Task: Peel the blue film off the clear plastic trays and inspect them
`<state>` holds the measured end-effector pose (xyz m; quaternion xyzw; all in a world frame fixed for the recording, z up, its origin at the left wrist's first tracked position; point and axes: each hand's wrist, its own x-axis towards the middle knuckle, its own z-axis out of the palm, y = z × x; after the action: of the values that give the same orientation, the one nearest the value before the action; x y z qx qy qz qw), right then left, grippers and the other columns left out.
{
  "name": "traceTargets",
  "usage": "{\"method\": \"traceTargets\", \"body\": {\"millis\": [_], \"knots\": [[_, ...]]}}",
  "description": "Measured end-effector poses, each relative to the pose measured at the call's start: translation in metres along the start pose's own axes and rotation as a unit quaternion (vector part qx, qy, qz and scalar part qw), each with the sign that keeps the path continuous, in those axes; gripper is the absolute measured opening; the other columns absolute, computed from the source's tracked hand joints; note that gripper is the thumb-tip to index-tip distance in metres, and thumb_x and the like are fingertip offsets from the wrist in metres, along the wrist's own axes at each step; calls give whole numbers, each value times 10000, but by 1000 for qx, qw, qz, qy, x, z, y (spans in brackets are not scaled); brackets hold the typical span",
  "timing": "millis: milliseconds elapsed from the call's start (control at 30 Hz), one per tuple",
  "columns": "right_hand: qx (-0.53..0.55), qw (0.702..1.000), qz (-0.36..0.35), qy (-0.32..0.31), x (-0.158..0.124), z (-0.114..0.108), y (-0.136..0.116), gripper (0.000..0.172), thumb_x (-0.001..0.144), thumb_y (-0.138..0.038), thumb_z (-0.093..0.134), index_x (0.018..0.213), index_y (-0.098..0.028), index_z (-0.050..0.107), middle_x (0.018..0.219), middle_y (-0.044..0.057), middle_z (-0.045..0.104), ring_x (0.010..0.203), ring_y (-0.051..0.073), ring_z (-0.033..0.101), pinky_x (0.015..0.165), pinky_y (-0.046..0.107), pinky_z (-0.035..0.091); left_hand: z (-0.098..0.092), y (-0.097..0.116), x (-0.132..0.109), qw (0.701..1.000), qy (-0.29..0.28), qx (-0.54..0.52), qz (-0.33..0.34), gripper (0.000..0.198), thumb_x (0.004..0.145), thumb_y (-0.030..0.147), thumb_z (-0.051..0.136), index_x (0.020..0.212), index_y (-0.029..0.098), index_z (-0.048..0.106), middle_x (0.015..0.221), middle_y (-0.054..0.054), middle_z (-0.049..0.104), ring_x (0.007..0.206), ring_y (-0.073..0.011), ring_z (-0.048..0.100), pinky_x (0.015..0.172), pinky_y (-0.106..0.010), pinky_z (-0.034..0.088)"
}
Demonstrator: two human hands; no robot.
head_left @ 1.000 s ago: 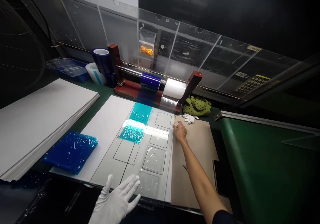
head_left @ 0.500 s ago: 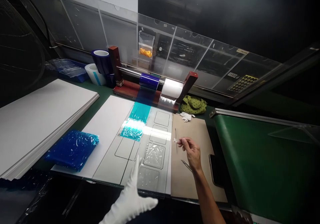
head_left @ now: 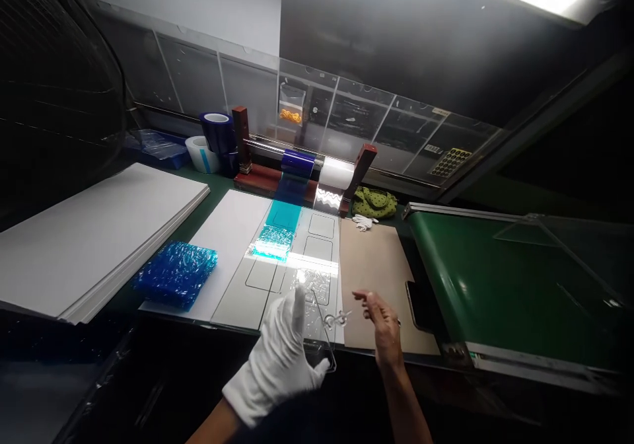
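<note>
Thin clear plastic film (head_left: pixel 319 325) with rounded corners, raised above the front edge of a pale grey template board (head_left: pixel 230 305), long axis about 11 to 5, held at its left edge by the closed white-gloved left hand (head_left: pixel 277 365). Small white curled tab (head_left: pixel 339 319) at the film's 3 o'clock side, just beside the bare right hand (head_left: pixel 381 318), loosely curled, nothing visible in it. Brown kraft paper sheet (head_left: pixel 369 272) at 12 o'clock from that hand.

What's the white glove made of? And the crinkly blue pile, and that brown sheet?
The white glove looks like thin cotton cloth: matte, with soft folds. The crinkly blue pile looks like thin plastic film, because its wrinkles shine. The brown sheet looks like matte cardboard, though it could be another kind of fibre board.
</note>
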<state>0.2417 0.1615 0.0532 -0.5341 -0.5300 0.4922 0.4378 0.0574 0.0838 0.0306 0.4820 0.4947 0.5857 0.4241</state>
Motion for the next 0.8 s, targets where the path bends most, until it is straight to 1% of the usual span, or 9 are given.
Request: {"method": "traceTargets", "body": {"millis": [67, 133, 200, 267, 433, 600, 667, 733, 800], "knots": [[-50, 998, -9, -28, -7, 1, -5, 440, 881, -529, 428, 954, -185, 691, 689, 23, 568, 577, 126, 443, 541, 253, 350, -7, 4, -7, 998, -10, 60, 20, 967, 569, 272, 773, 1412, 163, 312, 1469, -125, 291, 1369, -416, 59, 1104, -504, -65], [-61, 991, 7, -118, -16, 8, -11, 488, 900, -540, 380, 996, -166, 679, 566, -19, 486, 508, 108, 378, 524, 247, 313, -13, 8, -12, 987, -40, 151, 39, 948, 579, 329, 768, 1409, 220, 323, 1476, -94, 281, 1340, -416, 135, 1098, -496, -37], [-65, 979, 14, -191, -24, 17, -17, 503, 906, -539, 367, 984, -150, 676, 510, -40, 443, 497, 103, 379, 534, 244, 310, -18, 14, -15, 969, -66, 233, 48, 936, 565, 382, 769, 1395, 278, 350, 1481, -74, 268, 1292, -429, 211, 1081, -497, -9], [-78, 973, 5, -219, -32, 26, -21, 476, 899, -525, 397, 937, -144, 679, 499, -48, 427, 497, 99, 389, 533, 237, 309, -21, 19, -17, 954, -71, 287, 50, 910, 533, 421, 773, 1360, 317, 409, 1470, -73, 279, 1233, -452, 268, 1048, -520, 27], [-202, 955, -65, -206, -49, 34, -32, 359, 908, -422, 426, 812, -162, 654, 546, -32, 472, 505, 104, 425, 505, 227, 305, -22, 32, -23, 917, -84, 387, 52, 919, 467, 483, 752, 1320, 281, 475, 1300, -181, 450, 1034, -466, 413, 897, -576, 177], [-435, 862, -184, -182, -66, 44, -40, 316, 937, -296, 352, 818, -171, 617, 623, 29, 594, 515, 136, 486, 543, 265, 298, 0, 46, -22, 875, -59, 475, 78, 764, 380, 347, 743, 1106, 137, 636, 1008, -212, 575, 873, -409, 490, 852, -579, 237], [-476, 836, -209, -175, -71, 46, -42, 317, 938, -268, 334, 829, -168, 615, 653, 53, 620, 536, 150, 510, 559, 274, 300, 10, 54, -22, 834, -61, 543, 76, 736, 363, 273, 731, 1069, 83, 641, 962, -229, 582, 857, -429, 506, 840, -602, 263], [-467, 843, -212, -164, -73, 43, -43, 327, 941, -271, 327, 820, -165, 612, 648, 53, 612, 537, 148, 504, 559, 274, 298, 14, 62, -23, 783, -82, 613, 62, 770, 399, 257, 717, 1134, 58, 599, 972, -239, 583, 864, -445, 523, 829, -625, 290], [-402, 883, -187, -154, -73, 37, -44, 337, 941, -305, 336, 807, -163, 611, 624, 32, 578, 521, 131, 477, 544, 262, 296, 9, 65, -27, 765, -98, 633, 65, 800, 474, 322, 705, 1226, 106, 535, 1053, -230, 567, 915, -439, 532, 817, -613, 338]]}}
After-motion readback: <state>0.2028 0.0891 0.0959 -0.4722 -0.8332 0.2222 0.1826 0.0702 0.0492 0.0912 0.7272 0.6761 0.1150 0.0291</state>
